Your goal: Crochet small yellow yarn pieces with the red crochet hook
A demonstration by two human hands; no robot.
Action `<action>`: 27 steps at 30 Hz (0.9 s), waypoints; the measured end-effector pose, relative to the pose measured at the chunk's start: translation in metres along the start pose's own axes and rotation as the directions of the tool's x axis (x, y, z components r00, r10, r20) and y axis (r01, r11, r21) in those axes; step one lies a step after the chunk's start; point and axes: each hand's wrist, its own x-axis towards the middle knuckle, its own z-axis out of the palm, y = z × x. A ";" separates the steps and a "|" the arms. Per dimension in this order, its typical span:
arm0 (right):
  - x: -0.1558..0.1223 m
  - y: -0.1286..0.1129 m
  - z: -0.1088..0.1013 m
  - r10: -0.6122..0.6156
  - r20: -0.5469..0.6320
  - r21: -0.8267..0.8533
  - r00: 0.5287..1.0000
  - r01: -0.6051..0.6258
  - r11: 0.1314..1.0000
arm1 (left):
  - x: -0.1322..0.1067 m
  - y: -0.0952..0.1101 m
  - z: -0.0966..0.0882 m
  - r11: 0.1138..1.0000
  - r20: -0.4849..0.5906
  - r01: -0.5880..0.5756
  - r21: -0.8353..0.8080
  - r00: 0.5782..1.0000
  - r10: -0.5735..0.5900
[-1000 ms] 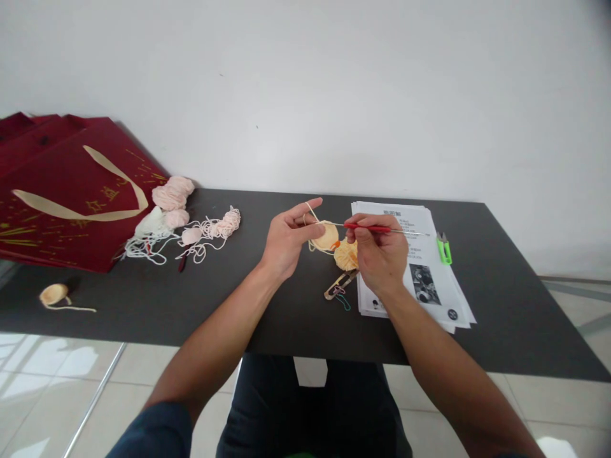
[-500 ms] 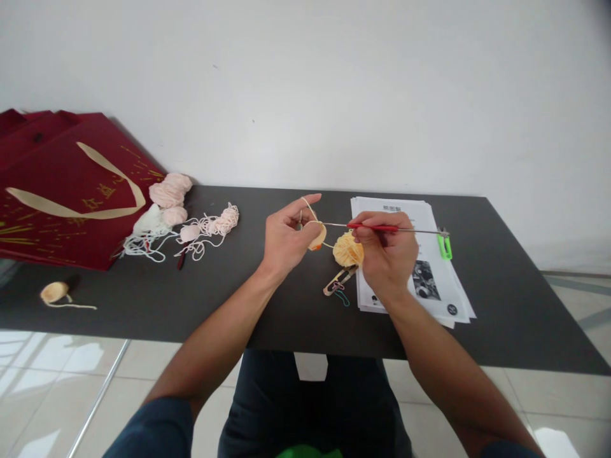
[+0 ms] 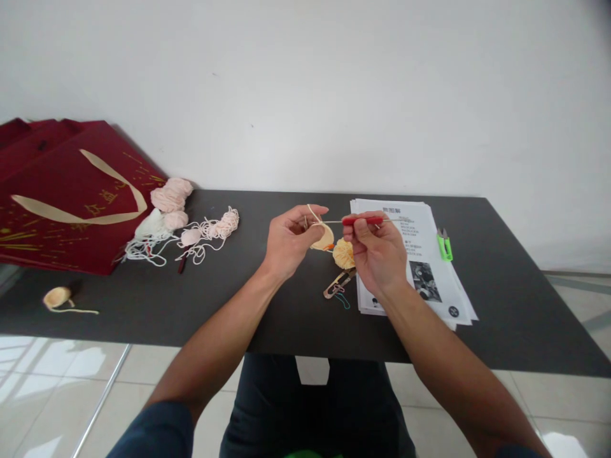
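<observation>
Pinched in my left hand (image 3: 290,242) is a small yellow crochet piece (image 3: 323,236) with an orange spot at its lower edge. A strand of yellow yarn loops up over my left index finger. My right hand (image 3: 379,251) is closed around the red handle of a crochet hook (image 3: 363,221). The thin metal shaft points left and meets the top of the crochet piece; its tip is too small to make out. Just beside my right hand rests a yellow yarn ball (image 3: 343,254), partly hidden by the fingers.
Printed sheets (image 3: 432,254) lie under my right hand, with green thread snips (image 3: 445,245) at their edge. Below the ball are a clip-like tool (image 3: 338,285) and a teal stitch marker (image 3: 344,301). Pink yarn (image 3: 172,194) and a maroon bag (image 3: 62,191) stand left. A cream crocheted cup (image 3: 56,297) sits far left.
My right hand has turned palm-up and shifted slightly left with the crochet hook. More of the yellow crochet piece shows beside my left fingers. The view has tilted slightly.
</observation>
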 end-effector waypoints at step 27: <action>-0.028 0.007 0.018 -0.436 -0.031 -0.516 0.900 0.359 0.777 | 0.000 -0.005 0.007 0.967 -0.105 0.059 -0.249 0.991 -0.088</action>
